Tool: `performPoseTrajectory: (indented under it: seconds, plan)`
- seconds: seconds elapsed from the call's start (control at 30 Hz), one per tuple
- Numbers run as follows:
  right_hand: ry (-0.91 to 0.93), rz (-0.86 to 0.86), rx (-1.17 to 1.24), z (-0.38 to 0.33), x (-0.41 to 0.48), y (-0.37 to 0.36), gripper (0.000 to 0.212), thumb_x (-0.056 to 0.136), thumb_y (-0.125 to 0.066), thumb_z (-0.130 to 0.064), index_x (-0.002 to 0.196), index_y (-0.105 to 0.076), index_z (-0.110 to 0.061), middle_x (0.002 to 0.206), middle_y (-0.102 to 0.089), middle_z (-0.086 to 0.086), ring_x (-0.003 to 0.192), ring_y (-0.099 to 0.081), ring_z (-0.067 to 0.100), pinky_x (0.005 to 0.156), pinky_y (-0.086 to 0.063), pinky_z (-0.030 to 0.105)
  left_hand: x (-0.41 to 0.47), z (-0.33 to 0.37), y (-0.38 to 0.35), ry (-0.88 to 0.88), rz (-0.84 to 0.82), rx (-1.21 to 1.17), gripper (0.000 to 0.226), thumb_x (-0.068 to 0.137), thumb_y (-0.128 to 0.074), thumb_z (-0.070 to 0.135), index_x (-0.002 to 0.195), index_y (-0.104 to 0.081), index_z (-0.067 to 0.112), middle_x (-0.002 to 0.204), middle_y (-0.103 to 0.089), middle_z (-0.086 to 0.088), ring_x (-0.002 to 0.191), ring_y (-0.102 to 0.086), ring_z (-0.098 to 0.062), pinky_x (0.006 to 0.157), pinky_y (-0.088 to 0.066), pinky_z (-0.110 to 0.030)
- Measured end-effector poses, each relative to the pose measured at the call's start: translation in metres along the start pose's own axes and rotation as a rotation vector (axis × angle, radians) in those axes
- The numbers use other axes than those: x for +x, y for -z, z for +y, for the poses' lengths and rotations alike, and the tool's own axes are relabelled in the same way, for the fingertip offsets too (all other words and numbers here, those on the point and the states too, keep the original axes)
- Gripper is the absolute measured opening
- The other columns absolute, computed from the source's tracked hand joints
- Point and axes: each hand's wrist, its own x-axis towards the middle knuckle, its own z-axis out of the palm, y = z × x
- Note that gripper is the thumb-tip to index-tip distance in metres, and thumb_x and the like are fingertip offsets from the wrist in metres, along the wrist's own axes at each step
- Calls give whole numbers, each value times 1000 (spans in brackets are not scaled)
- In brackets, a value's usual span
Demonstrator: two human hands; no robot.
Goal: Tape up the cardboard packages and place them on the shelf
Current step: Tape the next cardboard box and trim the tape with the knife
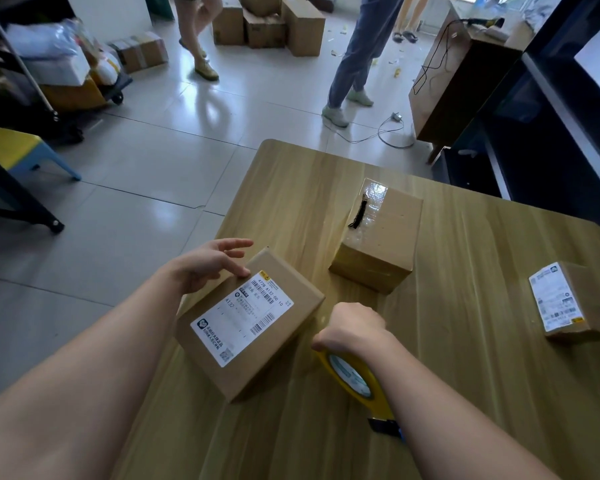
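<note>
Head view, near to far. Right forearm crosses the lower right. The right hand [352, 329] is curled over the top of a yellow tape dispenser [355, 379], knuckles up, fingers hidden beneath the hand. The forearm partly covers the dispenser's dark blade end.

Just left of it, a labelled cardboard box [274, 355] sits on the wooden table [465, 375], hard against the table's left edge. Whether its near-left corner overhangs, cannot tell. The left hand [210, 265] rests on the box's far-left top edge, fingers straight and spread, thumb on the cardboard beside the shipping label [241, 318], gripping nothing.

Bare tabletop lies right of the dispenser and between the boxes. Mid-table stands a second box [378, 244] with glossy tape over its top and a dark strip on the tape; what the strip is, unclear. Well apart, near the right edge, sits a smaller labelled box [582, 299], its far side smeared by the lens.

Beyond the table's rounded far corner is open tiled floor [146, 161]. Dark shelving [568, 126] at right is cut off by the frame. At the far end are stacked cartons [267, 26] and a person in blue trousers [357, 53], upper body out of frame
</note>
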Motion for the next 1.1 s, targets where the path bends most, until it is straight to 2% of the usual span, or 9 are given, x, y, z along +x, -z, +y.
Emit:
performPoseTrajectory:
  seconds: [0.07, 0.17, 0.27, 0.4, 0.53, 0.67, 0.83, 1.0, 1.1]
  plan:
    - [-7, 0, -15, -1, -1, 0, 35, 79, -67, -50, 94, -62, -18, 88, -63, -1, 82, -63, 16, 81, -57, 33, -7, 13, -15, -43, 122, 117, 66, 77, -69, 2, 134, -52, 30, 146, -39, -9, 130, -41, -28, 108, -35, -44]
    - [-18, -7, -4, 2, -4, 1, 37, 79, -67, -52, 95, -62, -18, 89, -63, -1, 81, -63, 16, 79, -57, 31, -27, 33, -53, -124, 332, 518, 79, 74, -68, 30, 146, -35, 36, 157, -23, -4, 142, -24, -25, 114, -25, -52]
    - [-10, -31, 47, 9, -8, 2, 39, 81, -67, -54, 97, -62, -20, 90, -62, -1, 81, -62, 14, 78, -55, 29, -42, 29, -98, -132, 239, 923, 97, 74, -64, 63, 152, -11, 39, 161, 15, -3, 147, 14, -28, 114, 5, -60]
    - [10, -89, 38, 17, -16, 6, 57, 78, -73, -52, 120, -54, -19, 103, -59, 0, 92, -59, 17, 72, -50, 27, -43, 7, -125, -67, 226, 1167, 131, 54, -61, 86, 149, 15, 39, 151, 39, -9, 137, 37, -36, 105, 16, -70]
    - [9, -84, 96, 28, -23, 7, 91, 75, -79, -45, 145, -30, -17, 131, -53, 7, 116, -57, 26, 89, -54, 35, -38, 4, -129, -38, 292, 1156, 136, 56, -72, 75, 146, 23, 41, 152, 39, -7, 137, 34, -40, 106, 11, -73]
    - [47, -4, 165, 43, -27, 4, 81, 73, -78, -48, 137, -37, -20, 114, -53, 0, 103, -57, 20, 75, -53, 29, -40, 13, -125, -58, 321, 1129, 126, 62, -74, 58, 149, 15, 42, 159, 23, -5, 146, 12, -40, 110, -8, -69]
    - [142, 172, 328, 57, -33, -1, 64, 72, -75, -49, 119, -38, -25, 106, -53, -3, 93, -56, 18, 71, -49, 32, -41, 31, -110, -52, 283, 967, 117, 61, -79, 52, 150, -4, 45, 161, 10, 0, 147, 2, -36, 110, -10, -64]
    - [279, 356, 441, 64, -49, 15, 61, 74, -74, -53, 119, -42, -29, 106, -55, -5, 94, -56, 18, 71, -49, 32, -39, 28, -96, -43, 202, 617, 121, 40, -78, 50, 147, -22, 47, 160, -2, 4, 145, -7, -32, 112, -22, -60]
    - [279, 318, 412, 59, -57, 34, 62, 76, -74, -54, 124, -45, -28, 105, -53, -6, 94, -54, 18, 65, -43, 25, -37, 29, -92, -46, 123, 389, 117, 42, -84, 37, 146, -31, 42, 156, -10, 2, 141, -19, -30, 103, -40, -44]
